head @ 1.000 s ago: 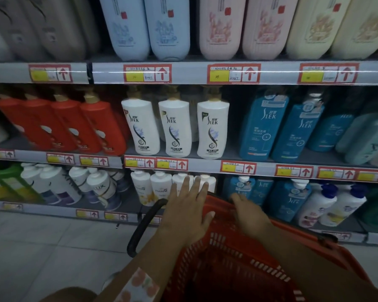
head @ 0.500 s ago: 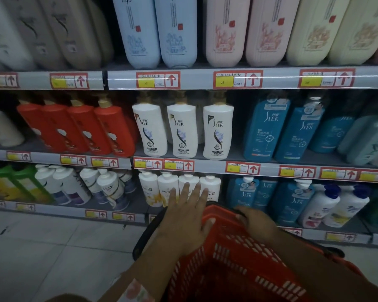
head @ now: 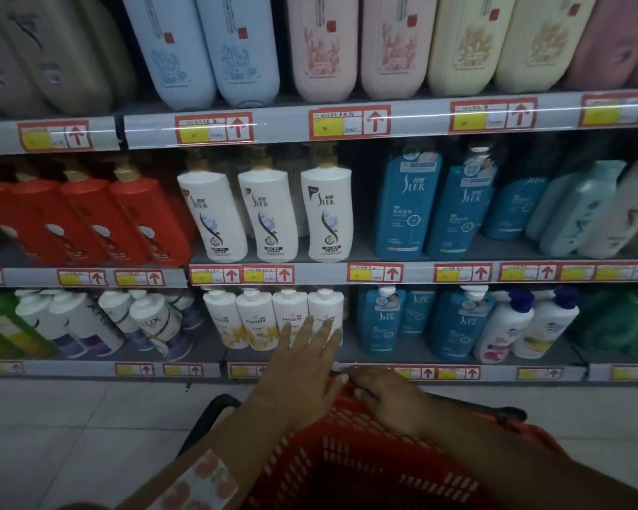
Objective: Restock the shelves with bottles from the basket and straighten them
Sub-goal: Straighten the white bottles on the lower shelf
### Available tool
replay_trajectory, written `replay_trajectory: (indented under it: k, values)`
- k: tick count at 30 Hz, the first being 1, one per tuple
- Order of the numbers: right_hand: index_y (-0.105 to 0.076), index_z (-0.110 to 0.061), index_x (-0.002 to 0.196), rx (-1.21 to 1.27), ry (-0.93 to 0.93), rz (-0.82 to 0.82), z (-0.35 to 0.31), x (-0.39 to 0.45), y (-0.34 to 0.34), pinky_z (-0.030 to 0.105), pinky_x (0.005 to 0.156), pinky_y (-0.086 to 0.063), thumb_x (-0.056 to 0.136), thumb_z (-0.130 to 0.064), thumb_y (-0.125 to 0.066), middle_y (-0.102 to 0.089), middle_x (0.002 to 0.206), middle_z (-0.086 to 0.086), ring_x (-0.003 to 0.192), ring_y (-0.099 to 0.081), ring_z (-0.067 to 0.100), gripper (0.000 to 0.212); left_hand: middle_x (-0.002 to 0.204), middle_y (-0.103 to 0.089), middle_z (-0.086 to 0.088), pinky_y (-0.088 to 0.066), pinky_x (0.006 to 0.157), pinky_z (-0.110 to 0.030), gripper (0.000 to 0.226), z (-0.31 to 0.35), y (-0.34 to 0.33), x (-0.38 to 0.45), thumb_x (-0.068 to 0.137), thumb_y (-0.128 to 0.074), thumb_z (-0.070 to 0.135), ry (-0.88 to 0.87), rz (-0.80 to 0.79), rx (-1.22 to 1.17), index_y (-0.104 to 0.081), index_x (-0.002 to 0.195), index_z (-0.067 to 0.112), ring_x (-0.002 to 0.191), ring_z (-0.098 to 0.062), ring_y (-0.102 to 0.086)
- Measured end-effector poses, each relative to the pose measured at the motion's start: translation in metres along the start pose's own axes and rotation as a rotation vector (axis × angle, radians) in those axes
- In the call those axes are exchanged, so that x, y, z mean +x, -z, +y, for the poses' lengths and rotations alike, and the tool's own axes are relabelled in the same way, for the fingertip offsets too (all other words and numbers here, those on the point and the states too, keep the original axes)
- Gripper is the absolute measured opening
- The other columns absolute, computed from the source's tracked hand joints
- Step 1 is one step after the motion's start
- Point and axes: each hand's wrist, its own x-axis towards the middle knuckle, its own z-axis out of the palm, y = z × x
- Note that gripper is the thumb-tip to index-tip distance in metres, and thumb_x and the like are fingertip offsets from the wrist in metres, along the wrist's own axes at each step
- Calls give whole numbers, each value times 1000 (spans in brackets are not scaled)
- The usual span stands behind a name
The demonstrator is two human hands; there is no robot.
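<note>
While gripping the far rim of the red basket (head: 347,469), right hand (head: 391,403) curled; left hand (head: 302,373) just beside it, flat, fingers straight, over that rim. Just beyond the left fingertips, white Pantene bottles (head: 273,318) upright in a row; above, white Slek bottles (head: 266,215).

The three white bottles (head: 266,215) on the middle shelf say "SLEK" in dark letters, and so do the blue bottles (head: 407,204) next to them. On the lowest shelf the white-and-yellow bottles (head: 253,318) say "PANTENE", and one white bottle (head: 155,322) to the left says "LUX". The shelf price tags (head: 349,121) show red arrows pointing up — one reads "35", the other writing is too blurry.
</note>
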Motion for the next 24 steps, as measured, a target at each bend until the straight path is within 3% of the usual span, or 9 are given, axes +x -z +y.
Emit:
replay_trajectory:
  k: [4, 7, 10, 13, 16, 24]
  values:
    - [-32, -30, 156, 2, 75, 31, 11, -29, 37, 27, 121, -22, 102, -29, -51, -34, 158, -11, 144, -30, 8, 57, 169, 6, -5, 1, 123, -56, 70, 20, 0, 29, 104, -20, 54, -75, -13, 37, 3, 161, 21, 155, -28, 9]
    - [-15, -31, 161, -78, -2, 40, 44, -59, 72, 24, 122, -10, 103, -36, -52, -13, 166, -11, 153, -11, 9, 69, 169, 4, -6, -1, 124, -56, 70, 44, 1, 63, 105, -23, 52, -128, -13, 53, 3, 161, 19, 155, -29, 6]
    - [-11, -27, 161, -186, -83, 29, 83, -85, 103, 21, 120, -5, 103, -37, -53, -3, 169, -4, 155, -6, 13, 72, 169, 2, -6, -2, 126, -50, 69, 77, -2, 97, 106, -24, 51, -161, 28, -17, 1, 161, 18, 155, -28, 4]
    - [-13, -20, 161, -230, -199, 56, 114, -100, 126, 17, 116, -8, 102, -37, -55, -3, 169, 2, 155, -11, 15, 75, 169, 3, -4, -3, 126, -42, 69, 113, -8, 124, 106, -26, 50, -186, 51, -162, 1, 161, 19, 155, -25, 3]
    - [-14, -14, 160, -220, -246, 79, 137, -97, 140, 22, 119, -14, 99, -34, -60, -6, 169, 7, 155, -13, 19, 79, 169, 0, -4, -7, 126, -40, 70, 144, -18, 148, 106, -29, 48, -194, 49, -249, 1, 161, 18, 155, -25, -3]
    - [-5, -14, 161, -246, -304, 52, 182, -84, 141, 36, 124, -21, 99, -33, -60, -1, 169, 6, 155, -9, 23, 86, 169, -4, -7, -15, 125, -45, 75, 174, -43, 201, 104, -34, 45, -52, 87, -163, 5, 161, 13, 153, -28, -12]
